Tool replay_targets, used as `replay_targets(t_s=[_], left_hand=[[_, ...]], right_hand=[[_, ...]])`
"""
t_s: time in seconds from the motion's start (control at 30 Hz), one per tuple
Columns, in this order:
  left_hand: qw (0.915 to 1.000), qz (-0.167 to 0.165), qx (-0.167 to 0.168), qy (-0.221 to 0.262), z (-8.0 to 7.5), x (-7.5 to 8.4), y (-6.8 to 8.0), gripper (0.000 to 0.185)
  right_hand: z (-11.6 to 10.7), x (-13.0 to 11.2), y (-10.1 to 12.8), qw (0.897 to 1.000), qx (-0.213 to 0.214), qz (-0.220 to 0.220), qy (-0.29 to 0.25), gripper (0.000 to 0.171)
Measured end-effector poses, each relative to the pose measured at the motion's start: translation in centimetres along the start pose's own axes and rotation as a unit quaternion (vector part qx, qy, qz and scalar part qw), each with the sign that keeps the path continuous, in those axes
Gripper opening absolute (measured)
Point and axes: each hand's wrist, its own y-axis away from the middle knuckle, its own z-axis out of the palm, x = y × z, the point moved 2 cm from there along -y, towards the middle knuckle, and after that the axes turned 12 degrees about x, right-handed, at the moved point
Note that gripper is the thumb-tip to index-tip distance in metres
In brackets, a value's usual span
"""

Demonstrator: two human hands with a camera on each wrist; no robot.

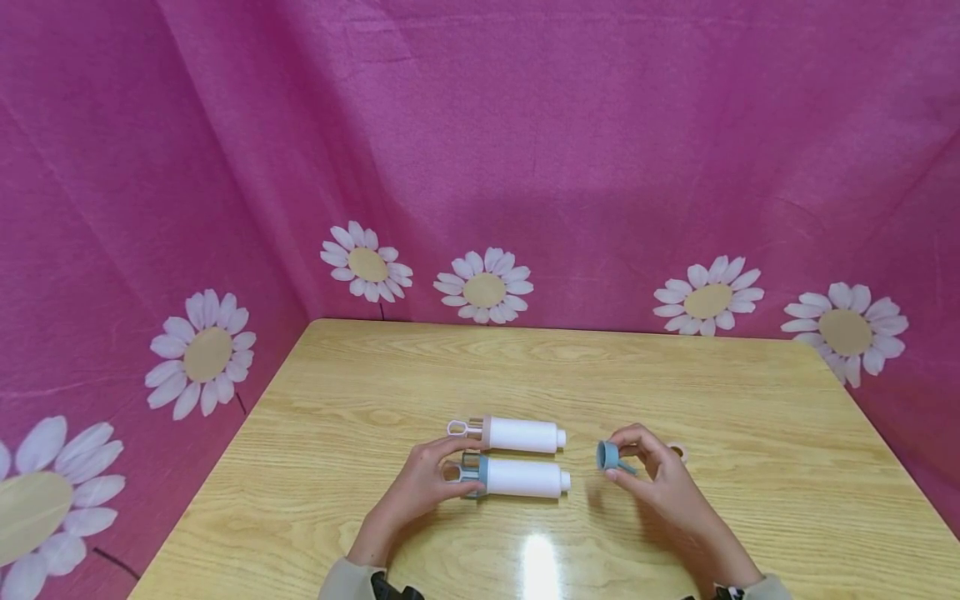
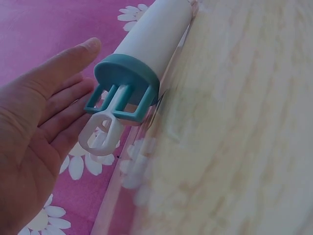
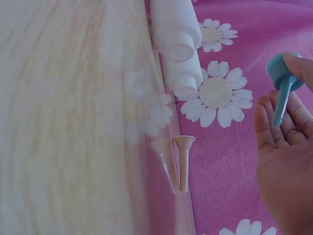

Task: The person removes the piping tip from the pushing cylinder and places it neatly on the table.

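Note:
My left hand (image 1: 418, 482) is at the handle end of a white syringe (image 1: 523, 477) with a teal collar. Its thumb and fingers lie extended to either side of the teal finger grips and white plunger ring (image 2: 101, 139). In the left wrist view, the thumb stands apart from the barrel (image 2: 154, 36). Between thumb and fingertips, my right hand (image 1: 671, 492) pinches a teal nozzle (image 3: 279, 68) above the table, its wide cup facing left in the head view and its thin spout pointing toward the palm.
A second white syringe (image 1: 522, 435), with a beige collar, lies parallel just behind the first. A beige nozzle (image 3: 184, 161) stands on the glossy wooden table (image 1: 375, 383), partly behind the right hand in the head view. Pink cloth (image 1: 562, 150) with daisies hangs behind the table.

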Motion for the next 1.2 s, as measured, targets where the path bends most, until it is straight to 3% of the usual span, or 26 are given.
replay_targets(t_s=[0.33, 0.57, 0.83, 1.03, 1.2], left_hand=[[0.9985, 0.037, 0.040, 0.005, -0.1, 0.0, -0.1, 0.049], [0.9968, 0.037, 0.069, 0.013, 0.0, 0.1, -0.2, 0.046], [0.9909, 0.083, 0.105, 0.018, 0.0, 0.4, -0.3, 0.048], [0.9791, 0.142, 0.143, 0.030, 0.5, 1.5, -0.8, 0.052], [0.9763, 0.155, 0.149, 0.025, 1.4, 2.5, -1.2, 0.053]], right_hand=[[0.0, 0.1, 0.1, 1.000, -0.002, -0.005, -0.006, 0.033], [0.0, 0.1, 0.0, 1.000, -0.001, 0.002, 0.002, 0.033], [0.2, 0.0, 0.0, 1.000, -0.003, 0.003, 0.000, 0.033], [0.7, 0.0, -0.1, 1.000, 0.000, 0.011, 0.007, 0.032], [1.3, -0.1, -0.1, 1.000, 0.010, 0.014, 0.025, 0.031]])
